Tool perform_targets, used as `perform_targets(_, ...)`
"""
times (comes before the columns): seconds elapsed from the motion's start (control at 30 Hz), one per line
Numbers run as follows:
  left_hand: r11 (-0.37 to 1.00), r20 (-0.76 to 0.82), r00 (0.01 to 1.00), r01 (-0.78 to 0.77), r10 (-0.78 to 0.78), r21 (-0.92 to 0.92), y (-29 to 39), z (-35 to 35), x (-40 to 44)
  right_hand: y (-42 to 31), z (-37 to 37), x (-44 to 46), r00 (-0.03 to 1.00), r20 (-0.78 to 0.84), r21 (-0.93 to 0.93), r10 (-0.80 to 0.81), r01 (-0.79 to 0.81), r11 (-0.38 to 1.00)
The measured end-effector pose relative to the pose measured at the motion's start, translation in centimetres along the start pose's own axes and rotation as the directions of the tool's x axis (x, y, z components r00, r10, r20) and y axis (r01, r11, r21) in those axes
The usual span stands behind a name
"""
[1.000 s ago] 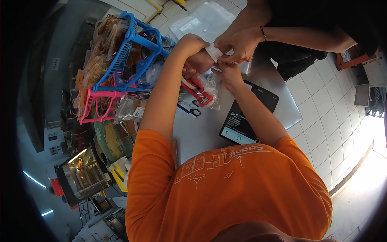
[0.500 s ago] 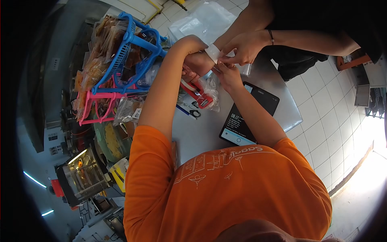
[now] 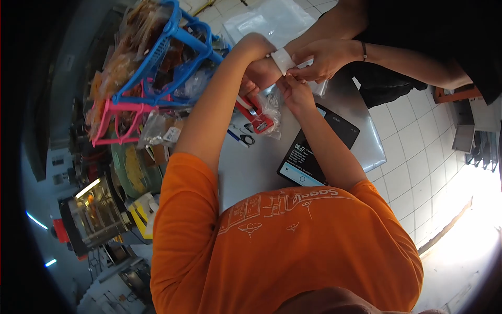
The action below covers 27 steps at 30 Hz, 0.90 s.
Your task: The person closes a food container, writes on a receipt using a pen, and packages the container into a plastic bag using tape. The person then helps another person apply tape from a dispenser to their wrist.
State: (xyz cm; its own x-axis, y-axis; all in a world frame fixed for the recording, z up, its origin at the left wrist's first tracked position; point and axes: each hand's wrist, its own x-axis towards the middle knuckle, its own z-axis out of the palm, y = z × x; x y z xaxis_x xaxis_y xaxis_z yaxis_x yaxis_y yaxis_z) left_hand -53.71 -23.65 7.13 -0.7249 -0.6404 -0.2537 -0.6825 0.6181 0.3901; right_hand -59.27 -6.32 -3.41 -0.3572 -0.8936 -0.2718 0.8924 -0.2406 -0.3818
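Observation:
A white band (image 3: 283,62) is wrapped around the wrist of another person, whose cupped hand (image 3: 264,73) points down and left. My left hand (image 3: 256,46) bends over this wrist from the left, against the band's edge; its fingers are mostly hidden. From below, my right hand (image 3: 297,93) reaches the band's lower end with thumb and fingertips pinched together. The other person's second hand (image 3: 320,59), with a dark bracelet, also touches that end from the right. Under my right forearm lies a dark tablet (image 3: 319,144) with a lit screen.
On the metal table (image 3: 240,175) lie a red tool (image 3: 256,118) partly in clear plastic and a blue pen (image 3: 233,135). At left are blue (image 3: 172,36) and pink baskets (image 3: 119,140) with bagged packets. Clear plastic sheeting (image 3: 266,23) lies at the back.
The view has shifted slightly. The hands stay together at the band, and my right fingertips remain at its lower end. The tablet and the red tool lie where they were.

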Motion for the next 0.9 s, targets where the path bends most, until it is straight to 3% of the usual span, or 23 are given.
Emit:
perform_targets(0.03,1.0,-0.075,0.997,0.008,-0.009,-0.009,0.1,0.1,-0.6,-0.4,-0.3,0.0,1.0,0.01,-0.035,0.007,-0.007,0.999)
perform_targets(0.07,0.986,-0.335,0.942,-0.034,-0.023,-0.165,-0.1,0.7,-1.6,-0.6,-0.7,-0.2,1.0,0.017,-0.07,0.023,-0.021,0.997)
perform_targets(0.13,0.902,-0.643,0.764,-0.246,-0.045,-0.355,2.0,0.1,-5.7,-1.7,-0.8,-1.8,0.99,-0.044,-0.307,0.134,-0.141,0.941)
perform_targets(0.23,0.779,-0.747,0.643,-0.378,-0.168,-0.5,1.7,0.8,-13.3,-3.6,0.1,-5.0,0.95,-0.083,-0.705,0.301,-0.269,0.656)
perform_targets(0.3,0.585,-0.688,0.641,-0.428,-0.34,-0.688,1.7,3.5,-18.8,-3.7,1.9,-6.6,0.918,-0.04,-0.92,0.395,-0.188,0.344)
perform_targets(0.33,0.624,-0.644,0.65,-0.32,-0.403,-0.713,0.2,6.8,-20.6,-3.4,2.6,-7.0,0.898,-0.032,-0.977,0.438,-0.12,0.174)
perform_targets(0.37,0.65,-0.6,0.649,-0.208,-0.468,-0.731,-1.3,10.5,-22.1,-2.5,2.6,-6.7,0.923,0.046,-0.994,0.383,0.006,0.105)
perform_targets(0.43,0.622,-0.414,0.748,-0.002,-0.519,-0.783,-1.3,15.2,-24.6,0.3,1.8,-5.1,0.928,0.223,-0.967,0.299,0.25,-0.056)
perform_targets(0.53,0.784,-0.531,0.764,-0.054,-0.367,-0.619,1.1,15.9,-25.4,2.3,2.4,-2.4,0.876,0.032,-0.99,0.481,0.095,-0.106)
perform_targets(0.63,0.898,-0.667,0.711,-0.115,-0.224,-0.424,2.3,16.0,-24.8,1.5,5.7,-2.1,0.868,-0.045,-0.986,0.495,0.041,-0.161)
perform_targets(0.8,0.94,-0.696,0.668,0.013,-0.263,-0.342,1.4,17.8,-23.6,1.9,7.7,-1.9,0.793,-0.333,-0.936,0.51,-0.21,-0.283)
perform_targets(0.9,0.951,-0.695,0.672,0.044,-0.255,-0.306,1.7,17.5,-23.8,2.8,6.8,-1.6,0.837,-0.288,-0.955,0.466,-0.217,-0.202)
